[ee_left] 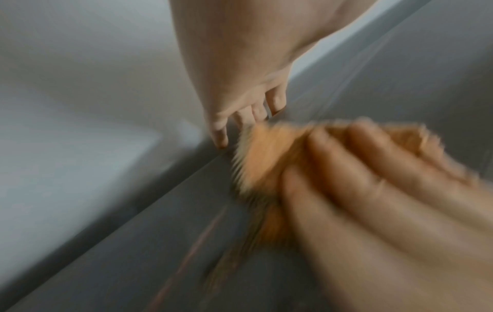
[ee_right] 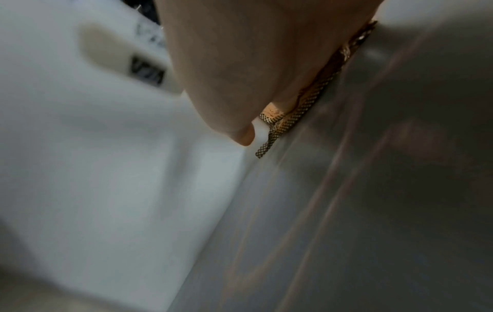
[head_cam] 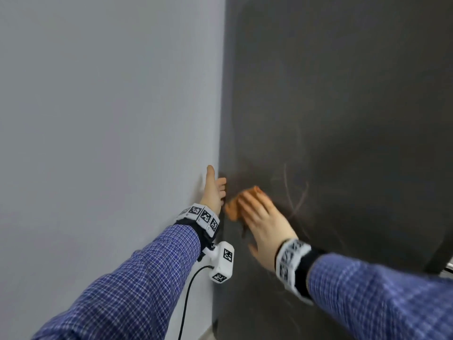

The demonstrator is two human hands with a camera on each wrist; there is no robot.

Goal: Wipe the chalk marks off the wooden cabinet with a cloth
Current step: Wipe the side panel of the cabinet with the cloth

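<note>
I have my right hand [head_cam: 264,224] laid flat, fingers straight, pressing the crumpled orange waffle-weave cloth [head_cam: 235,207] against the dark grey upright face of the wooden cabinet [head_cam: 343,94], low down near its left edge. My left hand [head_cam: 214,192] is spread wide with nothing in it, its fingertips resting on that edge, just beside the pale grey wall [head_cam: 98,119].

To wipe well, I judge I should keep the palm spread so the cloth stays bunched under it, press evenly, and sweep right across the faint pinkish chalk marks [head_cam: 294,192], overlapping passes so that nothing smears back.

The marks run mostly up and down the panel, curving, just right of the cloth. The cloth itself is a wad; its longer side seems to slant from lower left to upper right, though blur leaves this uncertain.
</note>
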